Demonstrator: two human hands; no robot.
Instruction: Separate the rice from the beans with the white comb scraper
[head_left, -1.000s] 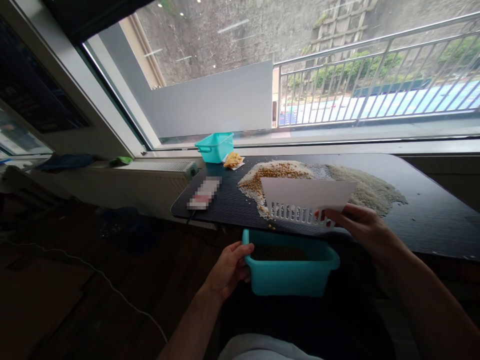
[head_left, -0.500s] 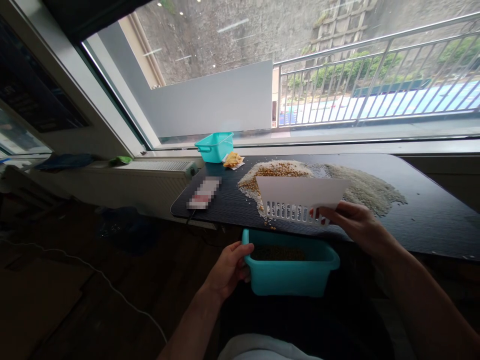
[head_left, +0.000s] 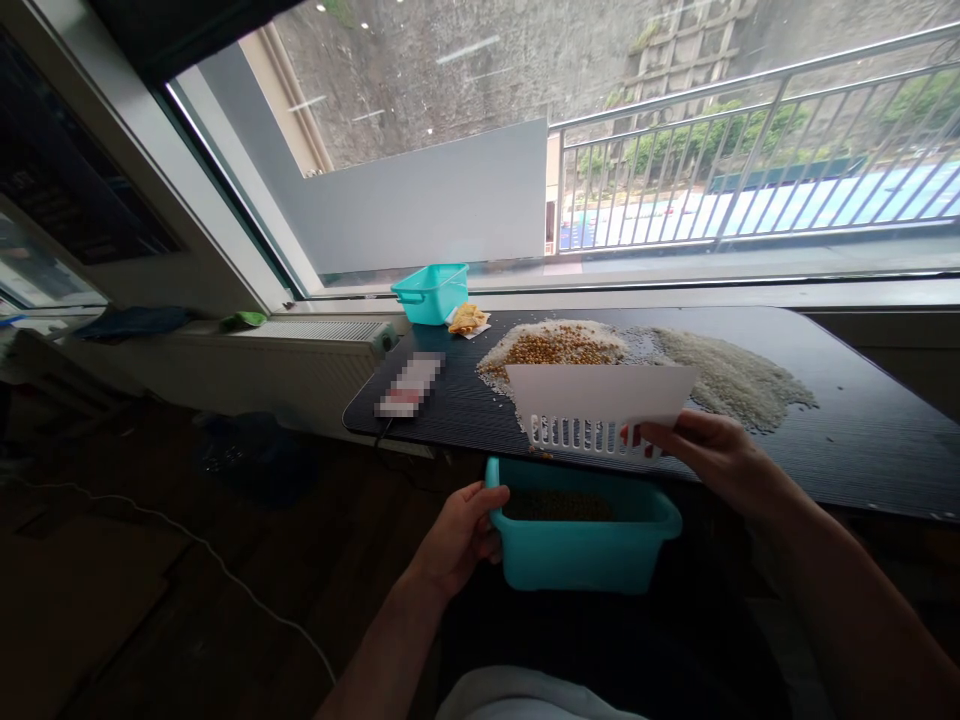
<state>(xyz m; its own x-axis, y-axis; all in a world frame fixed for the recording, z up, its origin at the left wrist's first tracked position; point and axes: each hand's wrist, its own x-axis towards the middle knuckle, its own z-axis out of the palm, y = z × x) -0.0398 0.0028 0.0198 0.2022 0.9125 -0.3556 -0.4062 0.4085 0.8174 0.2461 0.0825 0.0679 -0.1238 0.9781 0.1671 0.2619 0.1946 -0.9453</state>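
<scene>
My left hand (head_left: 459,535) grips the left rim of a teal plastic tub (head_left: 592,555) held just below the table's front edge; dark grains lie in its bottom. My right hand (head_left: 709,455) holds a white slotted scraper (head_left: 596,405) upright by its right end, its lower edge on the black table (head_left: 862,430) close to the front edge above the tub. Behind the scraper lies a heap of yellow-brown kernels (head_left: 551,348) mixed with white rice, and a heap of white rice (head_left: 731,375) spreads to the right.
A second teal tub (head_left: 430,292) stands at the table's back left, with a yellow packet (head_left: 466,319) beside it. A blurred flat object (head_left: 409,384) lies on the table's left end. A radiator (head_left: 315,335) and a window run behind; a white cable (head_left: 187,555) crosses the dark floor.
My right hand has drawn the scraper nearer to the table's front edge and a little left, pulling kernels with it. My left hand and the tub have stayed put.
</scene>
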